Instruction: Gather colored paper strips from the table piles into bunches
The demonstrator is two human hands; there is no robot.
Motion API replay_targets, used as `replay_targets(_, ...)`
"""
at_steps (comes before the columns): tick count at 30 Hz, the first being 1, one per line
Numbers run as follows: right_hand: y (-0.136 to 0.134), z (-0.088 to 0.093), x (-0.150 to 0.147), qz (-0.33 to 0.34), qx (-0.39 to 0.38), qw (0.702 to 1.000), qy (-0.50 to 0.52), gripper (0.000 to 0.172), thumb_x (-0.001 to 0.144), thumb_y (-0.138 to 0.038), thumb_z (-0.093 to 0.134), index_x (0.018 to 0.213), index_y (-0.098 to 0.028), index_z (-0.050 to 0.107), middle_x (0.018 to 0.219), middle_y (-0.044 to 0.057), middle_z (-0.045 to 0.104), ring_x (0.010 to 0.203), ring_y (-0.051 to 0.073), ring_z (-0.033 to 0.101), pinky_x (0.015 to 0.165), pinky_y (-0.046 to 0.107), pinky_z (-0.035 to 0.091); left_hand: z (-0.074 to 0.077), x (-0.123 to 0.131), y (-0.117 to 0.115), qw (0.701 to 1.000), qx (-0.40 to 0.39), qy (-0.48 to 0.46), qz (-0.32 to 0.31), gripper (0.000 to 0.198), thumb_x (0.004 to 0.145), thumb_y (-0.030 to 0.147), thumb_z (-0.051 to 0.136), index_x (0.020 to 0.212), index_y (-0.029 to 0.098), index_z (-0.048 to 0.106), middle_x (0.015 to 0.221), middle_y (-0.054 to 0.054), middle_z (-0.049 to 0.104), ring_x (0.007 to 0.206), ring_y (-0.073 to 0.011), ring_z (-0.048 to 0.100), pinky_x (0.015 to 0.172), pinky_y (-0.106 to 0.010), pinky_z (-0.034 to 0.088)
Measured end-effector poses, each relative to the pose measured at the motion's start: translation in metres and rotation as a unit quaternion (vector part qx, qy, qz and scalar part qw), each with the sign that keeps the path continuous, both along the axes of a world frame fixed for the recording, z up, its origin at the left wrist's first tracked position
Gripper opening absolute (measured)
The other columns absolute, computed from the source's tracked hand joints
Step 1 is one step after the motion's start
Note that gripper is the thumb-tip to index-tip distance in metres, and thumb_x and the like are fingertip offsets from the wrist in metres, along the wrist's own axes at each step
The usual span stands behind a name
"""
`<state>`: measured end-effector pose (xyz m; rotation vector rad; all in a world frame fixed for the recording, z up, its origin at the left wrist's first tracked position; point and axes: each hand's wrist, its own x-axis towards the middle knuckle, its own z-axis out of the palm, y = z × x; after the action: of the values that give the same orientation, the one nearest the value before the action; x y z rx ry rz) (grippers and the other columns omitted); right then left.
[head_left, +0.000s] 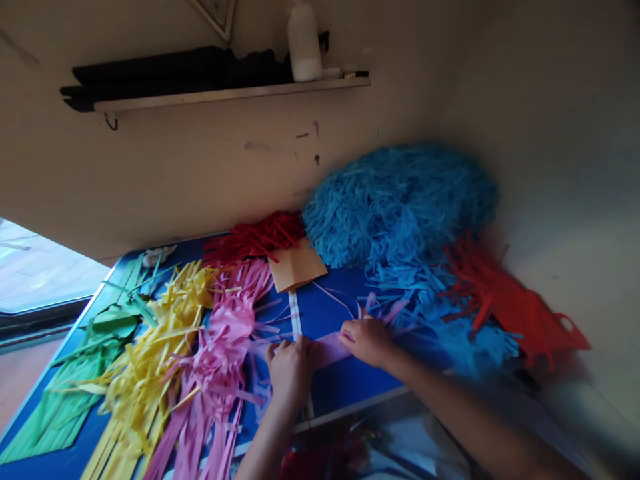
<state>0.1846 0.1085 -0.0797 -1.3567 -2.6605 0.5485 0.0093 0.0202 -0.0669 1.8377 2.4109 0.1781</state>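
A strip of lilac fringed paper (pixel 331 351) lies low over the blue table (pixel 345 387), its cut ends fanning out to both sides. My left hand (pixel 291 369) is closed on its left part, knuckles up. My right hand (pixel 367 340) pinches the right part, with loose lilac strands showing past the fingers. The fingertips of both hands are partly hidden. Just left of my left hand spreads a heap of pink paper strips (pixel 231 327). Blue fringed paper (pixel 430 300) lies right of my right hand.
Yellow strips (pixel 165 333) and green strips (pixel 75 400) cover the table's left side. A brown folded card (pixel 297 267) sits behind my hands, beside dark red strips (pixel 257 237). A large blue pom-pom pile (pixel 400 193) and red fringed paper (pixel 520 310) stand right. Above runs a wall shelf (pixel 225 95).
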Motion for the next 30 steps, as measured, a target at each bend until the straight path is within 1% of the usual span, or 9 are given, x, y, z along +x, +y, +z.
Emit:
replay_targets(4,0.009,0.014,0.011,-0.018,0.017,1.0,-0.015,0.012,0.089,-0.026,0.06,0.082,-0.021,0.068,0.084,0.005,0.073,0.084,0.022,0.064,0.082,0.034,0.034,0.002,0.001,-0.002,0.999,0.027,0.019,-0.019,0.026,0.095,0.034,0.047,0.086,0.023,0.069,0.088,-0.007,0.075,0.098,-0.0271,0.062,0.102,-0.051,0.026)
replay_targets(7,0.009,0.03,0.023,-0.052,0.093,0.994,-0.001,0.014,0.087,-0.017,0.055,0.097,-0.019,0.065,0.105,0.012,0.069,0.102,0.029,0.057,0.091,0.042,0.029,0.004,-0.002,-0.002,0.989,0.065,0.028,-0.132,0.022,0.095,0.022,0.048,0.096,0.028,0.069,0.107,-0.004,0.071,0.109,-0.025,0.057,0.108,-0.05,0.021)
replay_targets(8,0.006,0.033,0.025,-0.018,0.114,0.993,0.013,0.019,0.086,-0.015,0.054,0.102,-0.019,0.064,0.11,0.012,0.067,0.106,0.029,0.055,0.093,0.043,0.028,0.004,-0.004,-0.001,0.981,0.071,0.029,-0.179,0.023,0.094,0.019,0.049,0.095,0.029,0.069,0.106,-0.004,0.071,0.107,-0.0244,0.057,0.108,-0.049,0.023)
replay_targets(10,-0.003,0.034,0.026,0.116,0.12,0.985,0.039,0.023,0.082,-0.015,0.055,0.104,-0.019,0.062,0.11,0.011,0.065,0.105,0.027,0.053,0.096,0.043,0.026,0.006,-0.009,-0.002,0.965,0.072,0.032,-0.25,0.023,0.092,0.016,0.05,0.089,0.028,0.07,0.097,-0.004,0.071,0.1,-0.0242,0.058,0.105,-0.049,0.028)
replay_targets(12,-0.01,0.028,0.025,0.232,0.088,0.968,0.043,0.026,0.076,-0.017,0.058,0.102,-0.018,0.061,0.103,0.009,0.066,0.099,0.025,0.054,0.095,0.042,0.027,0.008,-0.011,-0.003,0.959,0.064,0.032,-0.275,0.02,0.088,0.015,0.053,0.085,0.026,0.069,0.09,-0.004,0.07,0.098,-0.0246,0.059,0.106,-0.049,0.029)
replay_targets(13,-0.012,0.023,0.023,0.25,0.076,0.964,0.043,0.029,0.074,-0.018,0.058,0.103,-0.018,0.061,0.101,0.009,0.066,0.097,0.025,0.054,0.095,0.042,0.027,0.01,-0.01,-0.005,0.957,0.063,0.029,-0.282,0.018,0.085,0.015,0.055,0.086,0.025,0.069,0.089,-0.005,0.07,0.099,-0.0255,0.059,0.107,-0.05,0.027)
replay_targets(18,0.0,0.009,0.023,0.221,0.046,0.972,0.059,0.036,0.071,-0.012,0.054,0.106,-0.017,0.061,0.102,0.008,0.067,0.094,0.023,0.056,0.091,0.041,0.027,0.017,-0.002,-0.013,0.962,0.062,0.022,-0.264,0.032,0.075,0.02,0.061,0.106,0.022,0.067,0.097,-0.008,0.071,0.104,-0.0304,0.058,0.113,-0.058,0.017)
replay_targets(22,0.01,0.011,0.026,0.207,0.018,0.975,0.073,0.034,0.066,-0.007,0.053,0.098,-0.017,0.061,0.097,0.005,0.067,0.092,0.021,0.058,0.088,0.037,0.028,0.016,-0.005,-0.01,0.967,0.064,0.036,-0.243,0.029,0.078,0.007,0.052,0.094,0.024,0.07,0.087,-0.004,0.073,0.1,-0.0265,0.063,0.114,-0.058,0.014)
replay_targets(30,0.011,0.004,0.028,0.209,0.05,0.973,0.085,0.021,0.079,-0.029,0.067,0.096,-0.018,0.067,0.099,0.005,0.067,0.094,0.022,0.058,0.09,0.039,0.029,0.014,-0.011,-0.015,0.968,0.116,0.03,-0.22,0.019,0.086,0.019,0.057,0.096,0.027,0.071,0.091,-0.003,0.075,0.101,-0.0255,0.066,0.116,-0.059,0.007)
